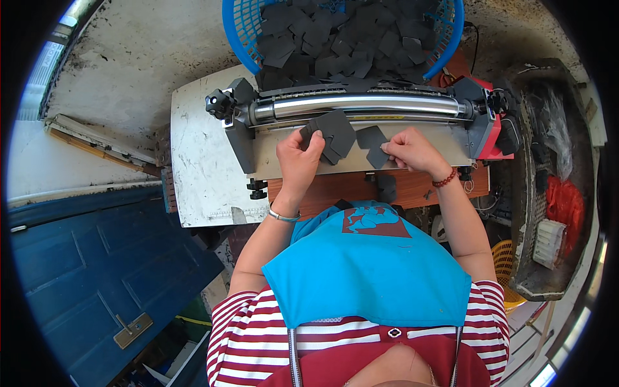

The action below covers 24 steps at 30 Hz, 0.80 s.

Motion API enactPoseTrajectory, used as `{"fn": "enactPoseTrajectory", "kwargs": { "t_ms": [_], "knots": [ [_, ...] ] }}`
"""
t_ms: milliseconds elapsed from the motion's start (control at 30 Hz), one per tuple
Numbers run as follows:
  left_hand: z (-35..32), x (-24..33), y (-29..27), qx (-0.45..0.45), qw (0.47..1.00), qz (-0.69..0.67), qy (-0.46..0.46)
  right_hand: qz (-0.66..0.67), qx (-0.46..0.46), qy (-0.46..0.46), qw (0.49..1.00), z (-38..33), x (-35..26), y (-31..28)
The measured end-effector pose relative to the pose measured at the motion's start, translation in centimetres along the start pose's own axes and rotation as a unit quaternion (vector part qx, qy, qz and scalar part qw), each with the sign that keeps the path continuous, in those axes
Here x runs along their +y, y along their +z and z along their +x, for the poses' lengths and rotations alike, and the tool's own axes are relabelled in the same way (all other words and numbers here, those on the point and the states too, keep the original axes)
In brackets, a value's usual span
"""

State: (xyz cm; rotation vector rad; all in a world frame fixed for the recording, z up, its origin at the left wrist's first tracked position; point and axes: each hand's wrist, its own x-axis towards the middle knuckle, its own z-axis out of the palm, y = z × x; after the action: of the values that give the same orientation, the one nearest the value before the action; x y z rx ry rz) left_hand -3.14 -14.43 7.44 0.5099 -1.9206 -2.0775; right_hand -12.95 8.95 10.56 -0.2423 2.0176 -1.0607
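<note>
My left hand [301,157] is closed round a stack of dark grey flat pieces [335,137], its thumb on top. Between the thumb and fingers of my right hand [412,151] is a single dark piece [377,157]. Another dark piece [370,136] lies just beyond it, touching or overlapping it. Both hands are over the metal feed plate [274,155] of a roller machine. Its shiny roller [367,105] runs across behind them, with black knobs [220,104] at the ends.
Behind the machine, a blue plastic basket [237,32] is heaped with dark pieces [342,42]. A white tabletop [196,161] extends to the left. One loose dark piece [387,186] is on the brown wood surface [412,187] below the plate. A yellow basket [506,271] stands at right.
</note>
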Motion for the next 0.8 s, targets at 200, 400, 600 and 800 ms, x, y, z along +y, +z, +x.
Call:
{"fn": "enactPoseTrajectory", "kwargs": {
  "t_ms": [200,400,600,800],
  "knots": [
    [-0.2,0.2,0.8,-0.058,0.996,-0.039,-0.056,0.058,0.072,-0.104,0.990,1.0,-1.2,2.3],
    [-0.1,0.6,-0.1,-0.074,0.987,-0.100,-0.102,0.060,0.014,-0.066,0.996,0.5,0.3,0.9],
    [-0.1,0.6,0.0,-0.074,0.984,-0.123,-0.110,-0.048,0.074,-0.012,0.996,1.1,-0.3,0.3],
    [-0.3,0.6,0.9,-0.117,0.978,-0.111,-0.134,0.049,0.070,-0.105,0.991,1.2,-0.9,2.4]
  ]
}}
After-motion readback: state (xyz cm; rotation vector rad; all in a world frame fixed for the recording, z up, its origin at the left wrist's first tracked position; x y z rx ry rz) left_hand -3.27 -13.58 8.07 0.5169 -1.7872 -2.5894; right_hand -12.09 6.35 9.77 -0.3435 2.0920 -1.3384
